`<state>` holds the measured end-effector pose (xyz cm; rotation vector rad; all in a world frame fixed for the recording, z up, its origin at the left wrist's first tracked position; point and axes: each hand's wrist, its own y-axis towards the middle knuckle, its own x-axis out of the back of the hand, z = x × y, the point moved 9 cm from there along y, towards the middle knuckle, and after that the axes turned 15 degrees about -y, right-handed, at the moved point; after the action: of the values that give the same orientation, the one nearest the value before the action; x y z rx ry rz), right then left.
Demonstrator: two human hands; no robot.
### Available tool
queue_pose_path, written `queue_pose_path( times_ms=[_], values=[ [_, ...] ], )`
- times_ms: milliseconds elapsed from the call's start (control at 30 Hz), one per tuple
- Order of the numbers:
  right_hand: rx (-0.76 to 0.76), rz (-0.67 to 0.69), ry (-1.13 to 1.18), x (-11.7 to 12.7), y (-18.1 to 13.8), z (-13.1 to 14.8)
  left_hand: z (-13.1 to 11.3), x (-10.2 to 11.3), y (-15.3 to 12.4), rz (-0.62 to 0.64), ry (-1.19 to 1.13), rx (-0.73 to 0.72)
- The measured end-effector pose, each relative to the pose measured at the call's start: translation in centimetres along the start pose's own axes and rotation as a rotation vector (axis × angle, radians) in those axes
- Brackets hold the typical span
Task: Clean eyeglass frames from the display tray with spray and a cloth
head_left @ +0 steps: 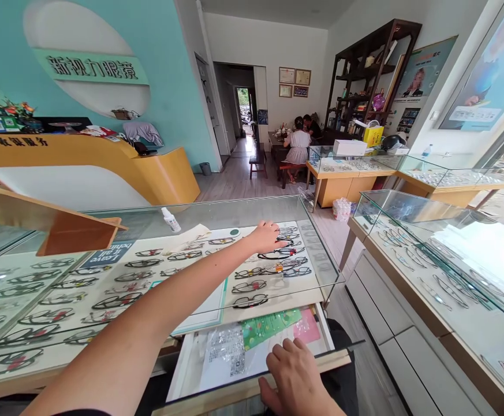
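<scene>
My left hand (pixel 267 236) reaches far across the display tray (pixel 217 306) of a glass counter. Its fingers are bent down and closed on a dark pair of eyeglasses (pixel 283 249) in the rightmost rows. Many more eyeglass frames (pixel 117 300) lie in rows across the tray. My right hand (pixel 295 375) rests flat with its fingers spread on the front edge of a pulled-out drawer (pixel 252 384). It holds nothing. In the drawer lie a clear bag with printed paper (pixel 228 349), a green sheet (pixel 269 323) and a pink sheet (pixel 307 326).
A small white bottle (pixel 171 219) stands on the counter's glass top. A wooden block (pixel 76 231) sits at the left. Another glass showcase (pixel 442 260) runs along the right across a narrow aisle. Two people sit at a table (pixel 301 144) at the back. An orange reception desk (pixel 104 162) stands behind.
</scene>
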<state>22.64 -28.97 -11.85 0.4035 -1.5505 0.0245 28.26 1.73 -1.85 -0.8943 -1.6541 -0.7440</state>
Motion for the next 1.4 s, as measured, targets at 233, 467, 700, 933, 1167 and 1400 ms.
queue_pose_path(
  times_ms=[233,467,700,933,1167,1400],
  values=[
    [-0.012,-0.113,0.009,1.5,-0.6,0.0,-5.0,2.9,-5.2,-0.083,-0.165,-0.022],
    [-0.009,-0.186,-0.004,2.3,-0.8,-0.1,-13.9,2.8,-15.0,-0.103,-0.346,-0.267],
    [-0.005,-0.205,0.017,2.8,-0.9,0.0,-9.0,-10.0,-19.3,0.306,-0.638,-0.006],
    [0.002,-0.200,0.043,2.6,-1.1,0.1,5.9,-16.0,-18.0,-0.044,-0.478,0.475],
    [-0.028,-0.241,0.073,3.3,-1.1,0.3,17.7,-16.5,-18.6,-0.344,-0.233,0.723],
    [-0.028,-0.350,0.022,3.0,-1.2,0.3,24.4,-17.1,-17.5,-0.469,-0.127,0.856]
  ],
)
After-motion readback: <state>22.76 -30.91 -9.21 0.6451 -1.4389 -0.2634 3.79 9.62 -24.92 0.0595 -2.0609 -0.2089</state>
